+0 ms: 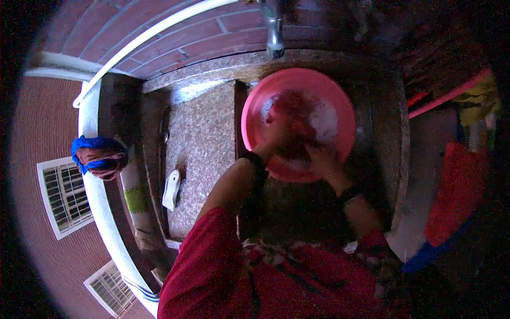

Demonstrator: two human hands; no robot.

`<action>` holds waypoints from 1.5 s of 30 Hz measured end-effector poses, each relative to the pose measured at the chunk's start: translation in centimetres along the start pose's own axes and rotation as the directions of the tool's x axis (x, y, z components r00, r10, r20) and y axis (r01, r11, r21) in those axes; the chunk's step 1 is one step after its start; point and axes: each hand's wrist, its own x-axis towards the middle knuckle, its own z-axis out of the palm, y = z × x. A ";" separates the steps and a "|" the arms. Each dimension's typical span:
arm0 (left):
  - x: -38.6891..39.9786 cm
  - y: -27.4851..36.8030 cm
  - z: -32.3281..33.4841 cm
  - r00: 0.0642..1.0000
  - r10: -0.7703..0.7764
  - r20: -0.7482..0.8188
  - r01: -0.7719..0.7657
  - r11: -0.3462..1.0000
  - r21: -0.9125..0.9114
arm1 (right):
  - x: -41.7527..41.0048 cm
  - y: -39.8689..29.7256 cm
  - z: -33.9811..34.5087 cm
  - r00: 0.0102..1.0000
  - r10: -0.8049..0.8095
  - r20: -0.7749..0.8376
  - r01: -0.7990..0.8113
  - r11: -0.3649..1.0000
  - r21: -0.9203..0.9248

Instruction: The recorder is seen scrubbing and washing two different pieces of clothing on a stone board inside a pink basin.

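Note:
Below the tap stands a pink plastic basin (348,119) holding a wet, dark red cloth (293,105) and pale, sudsy-looking water (324,121). My left hand (281,135) reaches into the basin and grips the cloth on its left side. At the basin's near right part, my right hand (322,157) has its fingers at the near edge of the cloth. Deep shadow and blur hide its grip. Each of my wrists wears a dark band.
A speckled stone slab (203,159) lies left of the basin, with a white scrubbing brush (172,189) on it. The metal tap (275,42) overhangs the basin's far side. Blue and brown cloth (99,157) is tied around the white ledge. Red fabric (454,195) hangs at right.

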 end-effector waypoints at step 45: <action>8.3 -3.2 8.7 0.997 0.067 -0.042 -0.050 0.946 0.320 | 4.2 2.1 4.7 0.935 0.336 -0.112 -0.237 0.828 0.509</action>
